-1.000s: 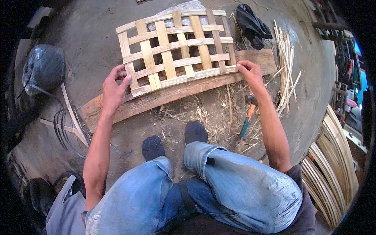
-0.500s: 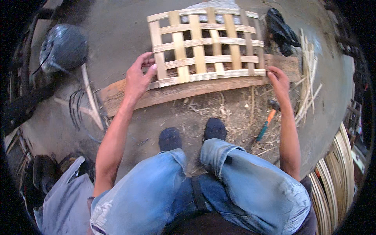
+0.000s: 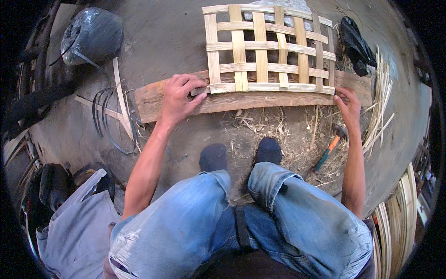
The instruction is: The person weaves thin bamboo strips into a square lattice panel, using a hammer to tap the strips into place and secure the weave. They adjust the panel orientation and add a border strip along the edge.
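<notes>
A woven lattice of flat pale wooden strips (image 3: 261, 60) stands or leans over a rough brown plank (image 3: 223, 102), with square gaps between its strips. At its lower left corner, my left hand (image 3: 182, 96) is closed, thumb and fingers pinching the jutting end of the bottom strip. My right hand (image 3: 348, 106) is at the lower right corner, thumb and forefinger pinched on the end of that same edge. The fingertips partly cover both strip ends.
A hammer (image 3: 328, 151) lies among wood shavings (image 3: 265, 123) near my right forearm. Thin strips (image 3: 382, 102) and a black bag (image 3: 357, 44) lie at the right. A wrapped roll (image 3: 93, 37) sits far left, above loose dark strapping (image 3: 104, 116). Coiled pale strips (image 3: 404, 214) stand lower right.
In the picture everything has shifted right as the view turned. My left hand has moved from the lattice's left side down to the end of its bottom strip. The right hand keeps its corner.
</notes>
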`<act>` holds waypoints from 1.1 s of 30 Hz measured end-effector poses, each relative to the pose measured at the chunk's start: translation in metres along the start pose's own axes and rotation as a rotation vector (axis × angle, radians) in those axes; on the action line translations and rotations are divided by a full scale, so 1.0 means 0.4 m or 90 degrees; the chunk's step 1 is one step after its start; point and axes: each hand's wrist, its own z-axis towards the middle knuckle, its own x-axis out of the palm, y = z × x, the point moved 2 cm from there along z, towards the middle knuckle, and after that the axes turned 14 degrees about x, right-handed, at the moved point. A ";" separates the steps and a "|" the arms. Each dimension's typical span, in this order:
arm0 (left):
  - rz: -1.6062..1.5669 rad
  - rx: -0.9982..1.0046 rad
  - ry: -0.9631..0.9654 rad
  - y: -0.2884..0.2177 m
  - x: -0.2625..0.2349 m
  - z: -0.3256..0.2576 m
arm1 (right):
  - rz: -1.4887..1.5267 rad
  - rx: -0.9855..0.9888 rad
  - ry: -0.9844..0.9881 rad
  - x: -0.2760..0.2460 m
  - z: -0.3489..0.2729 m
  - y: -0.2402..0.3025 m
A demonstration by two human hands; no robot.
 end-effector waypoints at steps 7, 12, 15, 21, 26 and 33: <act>0.001 0.000 -0.013 -0.008 0.007 0.009 | -0.015 0.013 0.007 -0.007 0.001 -0.003; -0.002 0.020 -0.004 -0.001 0.015 0.000 | -0.040 -0.019 0.015 0.001 0.014 -0.004; 0.009 0.026 0.005 -0.006 0.010 0.006 | -0.005 0.028 0.042 -0.003 0.019 -0.013; 0.003 0.030 0.008 -0.018 0.023 0.023 | -0.053 0.015 0.020 -0.028 0.021 -0.031; -0.056 -0.022 -0.009 -0.034 0.002 0.030 | -0.070 -0.032 0.019 0.006 0.009 0.023; 0.003 0.019 0.049 -0.034 0.017 0.052 | -0.114 -0.087 0.023 -0.020 0.023 0.025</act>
